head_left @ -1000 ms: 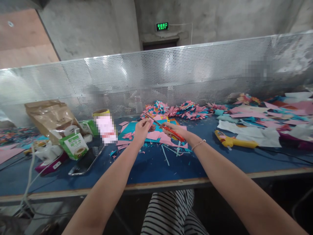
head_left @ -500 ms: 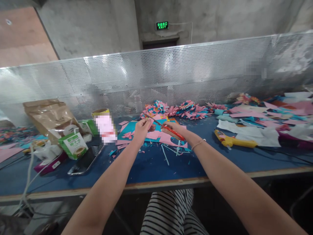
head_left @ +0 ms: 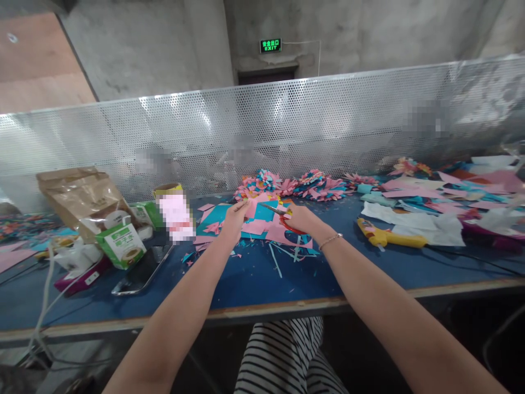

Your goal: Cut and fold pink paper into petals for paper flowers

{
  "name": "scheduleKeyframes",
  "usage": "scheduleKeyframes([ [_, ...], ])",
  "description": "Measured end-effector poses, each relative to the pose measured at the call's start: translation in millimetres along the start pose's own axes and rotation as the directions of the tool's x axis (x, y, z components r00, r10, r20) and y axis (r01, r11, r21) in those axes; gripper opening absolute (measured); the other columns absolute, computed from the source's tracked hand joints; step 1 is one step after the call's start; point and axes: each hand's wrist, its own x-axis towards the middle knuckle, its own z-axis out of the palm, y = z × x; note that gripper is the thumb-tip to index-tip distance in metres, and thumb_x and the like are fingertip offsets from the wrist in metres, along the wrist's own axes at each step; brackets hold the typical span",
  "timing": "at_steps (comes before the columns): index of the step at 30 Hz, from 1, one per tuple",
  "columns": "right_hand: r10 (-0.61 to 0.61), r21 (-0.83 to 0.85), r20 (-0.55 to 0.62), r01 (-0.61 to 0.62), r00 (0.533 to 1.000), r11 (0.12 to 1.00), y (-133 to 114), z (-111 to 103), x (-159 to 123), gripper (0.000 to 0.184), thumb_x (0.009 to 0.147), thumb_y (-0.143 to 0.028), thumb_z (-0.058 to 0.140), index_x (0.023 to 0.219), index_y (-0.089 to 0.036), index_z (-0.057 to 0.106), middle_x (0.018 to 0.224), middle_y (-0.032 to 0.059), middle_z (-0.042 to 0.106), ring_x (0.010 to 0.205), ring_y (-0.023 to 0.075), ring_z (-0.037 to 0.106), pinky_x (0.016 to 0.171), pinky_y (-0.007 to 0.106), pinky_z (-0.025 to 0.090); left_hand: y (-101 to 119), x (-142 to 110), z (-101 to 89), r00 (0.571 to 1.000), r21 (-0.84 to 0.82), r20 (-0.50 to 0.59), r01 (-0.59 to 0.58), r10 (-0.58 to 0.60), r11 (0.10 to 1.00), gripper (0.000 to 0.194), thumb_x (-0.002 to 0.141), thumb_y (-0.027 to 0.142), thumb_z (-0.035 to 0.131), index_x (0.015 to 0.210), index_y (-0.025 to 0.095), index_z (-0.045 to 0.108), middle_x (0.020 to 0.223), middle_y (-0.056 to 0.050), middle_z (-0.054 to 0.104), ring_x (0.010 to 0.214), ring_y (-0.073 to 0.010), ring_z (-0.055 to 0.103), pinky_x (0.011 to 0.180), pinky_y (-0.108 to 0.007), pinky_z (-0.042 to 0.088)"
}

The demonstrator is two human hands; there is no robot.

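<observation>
My left hand [head_left: 235, 216] is raised over the blue table [head_left: 254, 279] and pinches a small piece of pink paper [head_left: 251, 207] between its fingertips. My right hand [head_left: 298, 216] is closed round the red handles of a pair of scissors [head_left: 280, 215], whose blades point left toward the pink paper. Under both hands lie pink and teal paper sheets and thin cut strips [head_left: 283, 254]. A row of finished pink and blue paper flowers [head_left: 287, 185] lies just beyond the hands.
A yellow glue gun [head_left: 383, 236] lies to the right, beside white and pink paper scraps [head_left: 426, 221]. At left stand a brown paper bag [head_left: 80, 197], green cartons [head_left: 122, 244], a phone [head_left: 139, 273] and white cables [head_left: 45, 295]. A perforated metal screen [head_left: 287, 126] backs the table.
The scissors have turned: the blades, which reached up and left past the paper, now point more level and sit closer to my right hand. Both hands stay in nearly the same place.
</observation>
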Motion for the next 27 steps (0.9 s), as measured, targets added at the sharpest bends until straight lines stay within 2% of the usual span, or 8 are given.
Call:
scheduleKeyframes([
  [5,0.034,-0.111,0.128,-0.02,0.991,0.994,4.9,7.4,-1.3,0.038,0.072,-0.032,0.05,0.101,-0.008,0.055,0.096,0.0186,0.061,0.087,0.0274,0.058,0.07,0.031,0.041,2.8,-1.0,0.2,0.999,-0.052,0.027,0.046,-0.045,0.998,0.014,0.06,0.028,0.063,0.064,0.015,0.062,0.05,0.004,0.048,0.045,-0.0049,0.036,0.046,-0.02,0.028],
  [8,0.012,-0.109,0.016,-0.01,1.0,0.994,0.4,8.8,-1.3,0.038,0.072,-0.03,0.052,0.101,-0.007,0.057,0.103,0.0215,0.057,0.1,0.031,0.051,0.081,0.037,0.038,2.1,-3.4,2.6,0.998,-0.03,0.063,0.013,-0.011,0.999,0.019,0.059,0.03,0.065,0.071,0.015,0.065,0.054,0.003,0.051,0.048,-0.0058,0.039,0.048,-0.021,0.028],
  [11,-0.115,0.156,-0.146,0.137,0.983,0.978,-12.3,2.9,-2.2,0.035,0.073,-0.033,0.053,0.1,-0.012,0.057,0.105,0.0151,0.057,0.104,0.0252,0.047,0.086,0.035,0.036,-0.4,-5.1,4.9,0.996,-0.019,0.087,-0.032,0.034,0.999,0.021,0.056,0.031,0.067,0.07,0.015,0.065,0.053,0.003,0.051,0.048,-0.0055,0.037,0.048,-0.021,0.027],
  [13,-0.221,0.453,-0.1,0.242,0.97,0.858,-24.1,-3.5,-4.7,0.031,0.075,-0.039,0.049,0.091,-0.014,0.058,0.093,0.0089,0.061,0.087,0.0174,0.053,0.076,0.029,0.041,-2.2,-5.5,5.7,0.996,-0.021,0.077,-0.034,0.036,0.999,0.02,0.054,0.03,0.069,0.066,0.014,0.065,0.052,0.002,0.052,0.046,-0.0051,0.036,0.047,-0.021,0.026],
  [15,-0.267,0.603,-0.126,0.287,0.955,0.744,-35.6,-8.6,-8.1,0.026,0.075,-0.038,0.049,0.083,-0.014,0.057,0.083,0.0049,0.061,0.075,0.0135,0.054,0.068,0.026,0.041,-3.2,-5.7,6.3,0.998,-0.035,0.068,-0.009,0.012,0.999,0.02,0.052,0.029,0.07,0.064,0.014,0.065,0.055,0.001,0.055,0.047,-0.0054,0.039,0.046,-0.021,0.027],
  [19,-0.233,0.715,-0.122,0.248,0.965,0.654,-48.0,-9.9,-12.3,0.02,0.07,-0.035,0.052,0.067,-0.015,0.052,0.062,-0.0006,0.053,0.058,0.0108,0.051,0.056,0.024,0.039,-2.0,-6.7,7.7,0.994,-0.072,0.105,0.044,-0.037,0.996,0.02,0.05,0.027,0.071,0.063,0.014,0.064,0.053,0.001,0.055,0.048,-0.0069,0.044,0.048,-0.021,0.032],
  [24,-0.2,0.82,-0.081,0.179,0.977,0.543,-48.1,-9.0,-12.8,0.017,0.069,-0.032,0.052,0.064,-0.016,0.051,0.06,-0.0011,0.052,0.057,0.0101,0.051,0.057,0.023,0.042,-0.7,-6.7,7.4,0.994,-0.098,0.108,0.03,-0.02,0.995,0.019,0.05,0.026,0.072,0.064,0.015,0.064,0.054,0.002,0.055,0.049,-0.0065,0.046,0.051,-0.021,0.037],
  [27,-0.194,0.796,-0.106,0.2,0.975,0.571,-47.0,-11.6,-13.6,0.017,0.069,-0.032,0.051,0.063,-0.016,0.05,0.059,-0.002,0.049,0.056,0.0093,0.048,0.055,0.023,0.039,0.5,-7.3,7.0,0.99,-0.064,0.14,0.009,0.0,0.998,0.019,0.051,0.026,0.071,0.065,0.015,0.065,0.057,0.001,0.059,0.054,-0.0085,0.051,0.058,-0.024,0.042],
])
